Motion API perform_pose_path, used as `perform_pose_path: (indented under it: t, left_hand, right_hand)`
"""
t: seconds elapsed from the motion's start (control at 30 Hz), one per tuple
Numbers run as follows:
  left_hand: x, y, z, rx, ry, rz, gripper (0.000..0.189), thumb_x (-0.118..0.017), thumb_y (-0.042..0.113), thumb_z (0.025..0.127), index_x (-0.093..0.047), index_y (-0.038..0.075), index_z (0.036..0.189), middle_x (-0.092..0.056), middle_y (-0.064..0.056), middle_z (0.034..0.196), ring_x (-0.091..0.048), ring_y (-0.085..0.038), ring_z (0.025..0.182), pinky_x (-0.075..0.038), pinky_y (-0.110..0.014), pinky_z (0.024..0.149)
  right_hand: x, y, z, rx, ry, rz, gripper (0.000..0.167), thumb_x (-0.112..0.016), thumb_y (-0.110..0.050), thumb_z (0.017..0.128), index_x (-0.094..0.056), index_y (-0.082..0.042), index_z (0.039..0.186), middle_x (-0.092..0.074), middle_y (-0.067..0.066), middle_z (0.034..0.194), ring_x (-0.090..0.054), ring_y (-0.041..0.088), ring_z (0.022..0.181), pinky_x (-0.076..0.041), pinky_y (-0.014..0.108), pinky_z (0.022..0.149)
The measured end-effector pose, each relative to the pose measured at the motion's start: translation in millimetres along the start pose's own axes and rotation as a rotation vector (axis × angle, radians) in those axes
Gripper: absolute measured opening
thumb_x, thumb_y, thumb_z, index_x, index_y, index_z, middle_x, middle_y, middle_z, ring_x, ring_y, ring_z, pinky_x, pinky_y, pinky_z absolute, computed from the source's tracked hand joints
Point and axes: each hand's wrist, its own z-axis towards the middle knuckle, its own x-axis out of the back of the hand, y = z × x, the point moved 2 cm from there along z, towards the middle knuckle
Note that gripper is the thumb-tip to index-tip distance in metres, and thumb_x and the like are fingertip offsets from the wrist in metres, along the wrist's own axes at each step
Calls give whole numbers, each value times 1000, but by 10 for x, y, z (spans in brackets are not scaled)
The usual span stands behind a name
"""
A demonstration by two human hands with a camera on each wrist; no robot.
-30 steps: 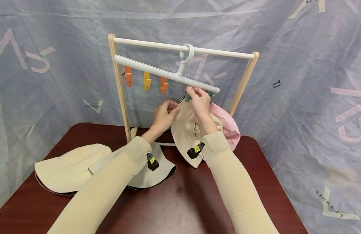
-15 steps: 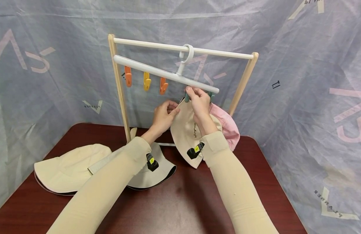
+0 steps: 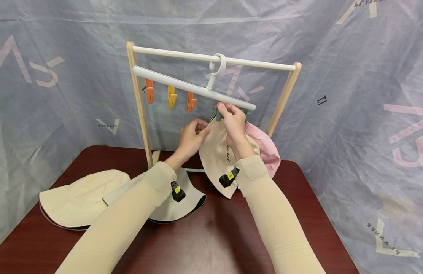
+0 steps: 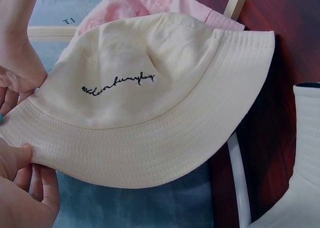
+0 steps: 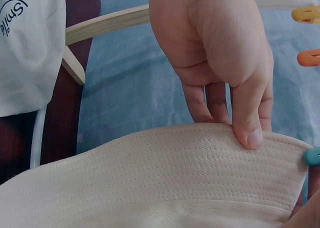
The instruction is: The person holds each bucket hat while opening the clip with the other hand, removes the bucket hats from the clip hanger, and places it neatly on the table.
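Note:
A cream bucket hat (image 3: 214, 148) with black script embroidery hangs sideways below the white hanger (image 3: 184, 84). My left hand (image 3: 191, 137) pinches its brim, thumb on one face and fingers behind, as the right wrist view shows. High at the brim's corner, my right hand (image 3: 234, 123) pinches a green clip (image 3: 218, 115) under the hanger bar. That clip, teal in the right wrist view (image 5: 313, 157), sits over the brim's edge. Behind the cream hat is a pink hat (image 3: 267, 148), beneath a second green clip (image 3: 246, 111) partly hidden by my right hand.
The hanger hooks over the rail of a wooden rack (image 3: 259, 64) and tilts down to the right. Orange (image 3: 149, 91) and yellow (image 3: 172, 97) clips hang on its left half. A pale yellow hat (image 3: 81, 198) and a light grey hat (image 3: 180, 205) lie on the dark red table (image 3: 211, 243).

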Motion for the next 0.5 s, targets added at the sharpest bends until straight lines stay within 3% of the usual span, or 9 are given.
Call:
perform_pose_path:
  t: [0.5]
  left_hand:
    - [3,-29,-27,17,3,-3,19,-72,22,104,-70,10,117,-73,-7,111,-71,-23,103,-59,-39,88]
  right_hand:
    - [-15,19,7,9,0,32,29,-73,-20,103,-75,2,121,-73,-7,94,-64,7,95,-53,23,91]
